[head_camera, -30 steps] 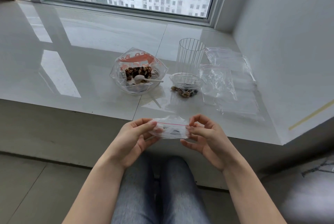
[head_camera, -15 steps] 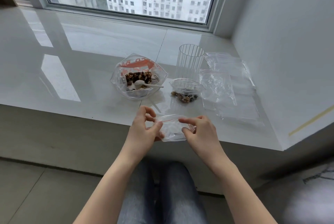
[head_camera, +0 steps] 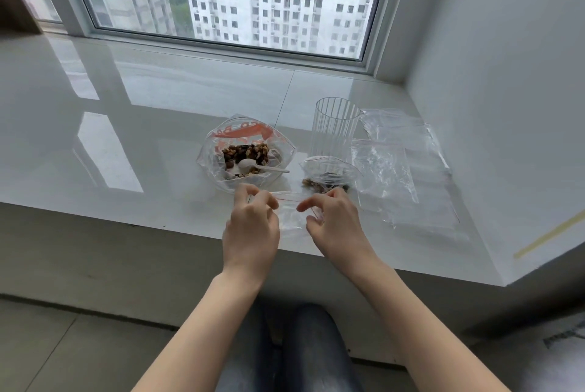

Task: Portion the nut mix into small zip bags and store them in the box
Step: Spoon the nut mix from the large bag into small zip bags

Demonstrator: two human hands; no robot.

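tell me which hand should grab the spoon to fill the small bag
Left, probably. The left hand is just below the big nut bag holding the spoon; the right hand can hold the small bag.

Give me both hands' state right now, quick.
Left hand: pinching the left end of the small zip bag.
Right hand: pinching the right end of the same bag.

At frame centre the big bag of nut mix (head_camera: 247, 154) lies on the sill (head_camera: 142, 144) — spoon (head_camera: 253, 165) inside; right of it a ribbed cup (head_camera: 335, 128) (a part-filled small bag (head_camera: 329, 174) below), empty bags (head_camera: 399, 166) farther right.
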